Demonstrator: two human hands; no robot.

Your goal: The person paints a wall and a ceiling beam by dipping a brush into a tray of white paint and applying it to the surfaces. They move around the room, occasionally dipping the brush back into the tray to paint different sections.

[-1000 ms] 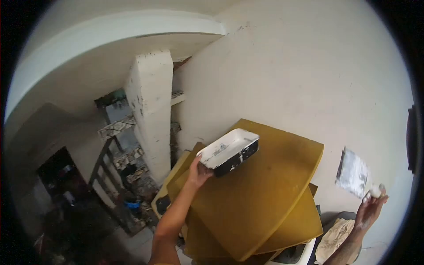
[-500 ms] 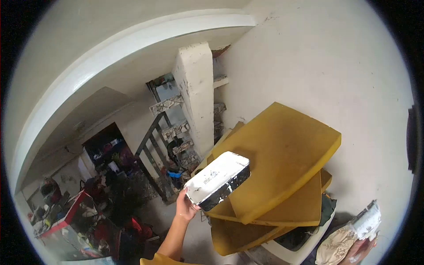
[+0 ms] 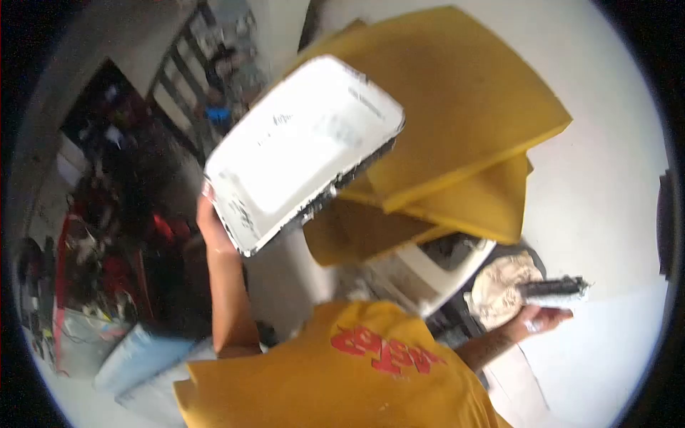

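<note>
A tray, white inside with paint-smeared black sides point(image 3: 303, 132), is tilted in front of me at centre left. My left hand point(image 3: 214, 225) grips its lower left edge, with the fingers partly hidden behind it. On the right, my right hand point(image 3: 540, 320) is closed at a dark, flat, paint-smeared tool point(image 3: 553, 287); its handle is hidden. Freshly painted white wall point(image 3: 606, 335) shows beside that tool.
Large yellow foam-like sheets point(image 3: 457, 107) lie stacked on a white plastic frame point(image 3: 428, 303) beyond the tray. A patterned beige cloth bundle point(image 3: 503, 285) is near my right hand. Stair railings point(image 3: 193, 53) and clutter with a red-edged case point(image 3: 61, 264) stand left.
The view has tilted down, showing my yellow shirt. The tray in my left hand is nearer and higher. My right hand and the tool appear higher, with the tool now showing its dark side.
</note>
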